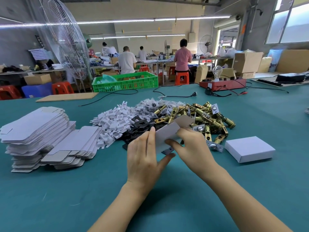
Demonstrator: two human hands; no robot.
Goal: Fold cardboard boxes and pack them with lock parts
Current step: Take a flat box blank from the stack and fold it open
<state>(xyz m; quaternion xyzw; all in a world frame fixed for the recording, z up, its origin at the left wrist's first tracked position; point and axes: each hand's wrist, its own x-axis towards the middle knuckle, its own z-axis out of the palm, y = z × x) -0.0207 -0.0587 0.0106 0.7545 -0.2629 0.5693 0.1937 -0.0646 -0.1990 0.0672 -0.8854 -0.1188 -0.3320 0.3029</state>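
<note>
A half-folded white cardboard box (167,133) is held upright between both hands over the green table (66,190). My left hand (143,158) grips its left side, thumb underneath. My right hand (190,144) pinches its right side, and one flap (185,121) stands open behind. Behind the box lie heaps of brass latch bolts (209,118), black strike plates (142,129), white plastic parts (113,124) and small bagged parts (153,104). Flat box blanks (36,129) are stacked at left. A closed white box (250,149) sits at right.
A green crate (127,82), a cardboard sheet (66,97), black cables (175,95) and a red test box with a bulb (222,83) stand at the table's far side. Several people work at benches beyond. A large fan (66,42) stands at back left.
</note>
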